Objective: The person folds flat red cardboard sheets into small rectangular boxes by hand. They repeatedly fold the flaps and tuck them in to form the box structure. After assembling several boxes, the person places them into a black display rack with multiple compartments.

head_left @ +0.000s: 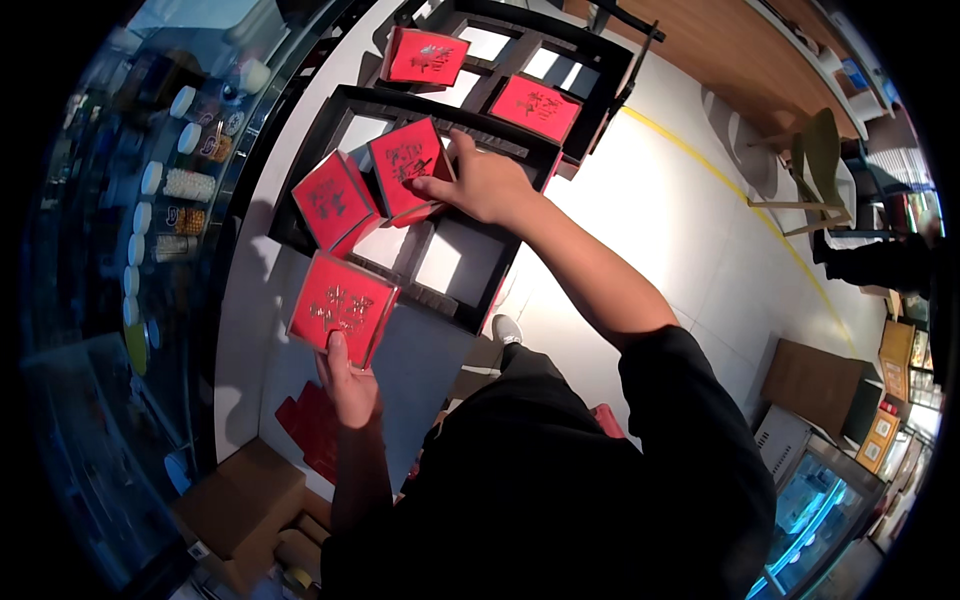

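My left hand (350,388) grips a red square box (343,303) with dark brush-style lettering, its thumb on the front face and the fingers hidden behind. My right hand (488,183) is closed around the right side of another red box (405,165), thumb on its face. That box is tilted over a black compartmented tray (465,312). Between the two hands, a third red box (335,203) leans beside it, over the tray's left side. Beyond stands a second black divided tray (560,45), holding a red box (427,57) at its left and one more (535,107) near its right corner.
Glass shelving with white-lidded jars (187,183) runs along the left. A flat red piece (310,425) lies on the surface near my left forearm. Cardboard boxes (240,505) stand at lower left. A chair (818,165) and a lit display case (815,500) are to the right.
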`<action>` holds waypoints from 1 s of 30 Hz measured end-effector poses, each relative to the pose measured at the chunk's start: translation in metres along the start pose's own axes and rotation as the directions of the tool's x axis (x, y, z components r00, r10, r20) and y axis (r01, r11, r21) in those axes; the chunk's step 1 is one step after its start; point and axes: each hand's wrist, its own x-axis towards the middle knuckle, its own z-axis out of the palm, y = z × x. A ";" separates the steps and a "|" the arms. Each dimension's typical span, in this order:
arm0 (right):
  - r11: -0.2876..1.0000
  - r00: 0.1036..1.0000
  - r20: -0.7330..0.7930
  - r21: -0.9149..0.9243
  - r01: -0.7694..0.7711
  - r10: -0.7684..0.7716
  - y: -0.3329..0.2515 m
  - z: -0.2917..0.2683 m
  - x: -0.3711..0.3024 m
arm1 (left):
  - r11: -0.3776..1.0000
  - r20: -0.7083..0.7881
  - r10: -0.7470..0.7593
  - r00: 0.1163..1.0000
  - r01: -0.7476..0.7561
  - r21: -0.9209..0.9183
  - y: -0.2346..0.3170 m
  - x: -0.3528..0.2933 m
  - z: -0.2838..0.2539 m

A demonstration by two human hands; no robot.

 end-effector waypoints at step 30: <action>-0.199 -0.039 0.702 -0.149 0.969 -0.711 -0.024 -0.022 0.130 | 0.985 -0.379 0.022 0.925 -0.086 -0.152 -0.026 0.002 0.035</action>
